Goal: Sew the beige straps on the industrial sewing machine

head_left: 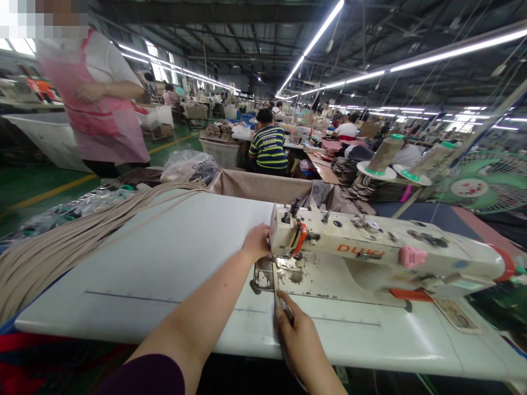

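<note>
A white sewing machine [329, 241] with orange lettering stands on a pale table [197, 230]. My left hand [257, 241] reaches to the left side of its head, fingers curled and their tips hidden; what they hold, if anything, is out of sight. A narrow beige strip [275, 277] runs from the presser foot [286, 263] toward the front edge. My right hand [302, 332] is closed on this strip in front of the needle plate. A dark, shiny metal piece [287, 310] also shows in that hand, too covered to name.
Long beige strips [82, 236] hang over the table's left side. Behind the table stands a cloth-lined bin [259, 184]. Thread cones [385, 153] and a green fan [469, 186] are at right. A person in a pink apron [96, 109] stands at left; another sits ahead [268, 145].
</note>
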Available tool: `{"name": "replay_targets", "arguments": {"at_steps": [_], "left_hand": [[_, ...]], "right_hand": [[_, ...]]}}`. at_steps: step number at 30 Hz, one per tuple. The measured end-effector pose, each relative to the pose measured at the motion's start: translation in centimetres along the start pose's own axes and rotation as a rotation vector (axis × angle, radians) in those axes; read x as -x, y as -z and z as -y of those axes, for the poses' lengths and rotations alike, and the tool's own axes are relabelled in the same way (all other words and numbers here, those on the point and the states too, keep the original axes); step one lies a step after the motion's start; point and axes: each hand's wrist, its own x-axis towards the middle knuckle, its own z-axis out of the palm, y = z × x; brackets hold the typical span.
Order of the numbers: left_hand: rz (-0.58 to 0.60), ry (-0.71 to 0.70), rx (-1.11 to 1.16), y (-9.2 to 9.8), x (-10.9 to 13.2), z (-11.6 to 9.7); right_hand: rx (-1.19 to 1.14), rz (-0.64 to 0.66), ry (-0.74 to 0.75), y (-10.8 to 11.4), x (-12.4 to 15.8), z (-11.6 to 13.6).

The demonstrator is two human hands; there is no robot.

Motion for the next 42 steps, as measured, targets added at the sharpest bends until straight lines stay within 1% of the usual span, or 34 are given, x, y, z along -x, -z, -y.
{"name": "replay_targets", "arguments": {"at_steps": [5, 11, 16, 19, 24, 27, 30, 32, 33, 36, 39, 42], "left_hand": [[0.053, 0.003, 0.000, 0.1, -0.1, 0.5], [0.056, 0.029, 0.066, 0.1, -0.3, 0.5], [0.040, 0.067, 0.126, 0.2, -0.2, 0.4], [-0.003, 0.111, 0.186, 0.3, -0.1, 0.5], [-0.138, 0.245, 0.334, 0.7, 0.3, 0.8], [-0.206, 0.330, 0.486, 1.0, 1.7, 0.7], [-0.246, 0.371, 0.668, 1.4, 3.8, 0.5], [-0.276, 0.383, 0.775, 1.8, 5.4, 0.4], [-0.293, 0.389, 0.820, 2.1, 6.2, 0.3], [-0.337, 0.401, 0.910, 3.0, 8.6, 0.1], [-0.352, 0.402, 0.937, 4.1, 11.0, -0.1], [-0.356, 0.395, 0.921, 5.1, 13.0, -0.3]], "right_hand": [[-0.010, 0.000, 0.003, -0.3, -0.1, 0.1], [0.049, 0.000, -0.035, -0.6, -0.4, 0.2], [0.033, -0.041, -0.034, -0.7, -0.7, 0.3], [0.048, -0.083, 0.012, -0.5, -1.0, 0.4], [0.096, -0.177, 0.138, 0.1, -1.2, 0.4], [0.089, -0.242, 0.183, 0.3, -1.1, 0.3], [0.051, -0.282, 0.214, 0.4, -1.0, 0.8], [0.013, -0.264, 0.208, 0.2, -1.1, 1.3], [-0.020, -0.236, 0.196, 0.0, -1.2, 1.7], [-0.203, -0.068, 0.120, -1.1, -1.6, 2.6], [-0.427, 0.107, 0.032, -2.5, -2.3, 3.3], [-0.575, 0.186, -0.064, -3.6, -3.3, 3.6]]}}
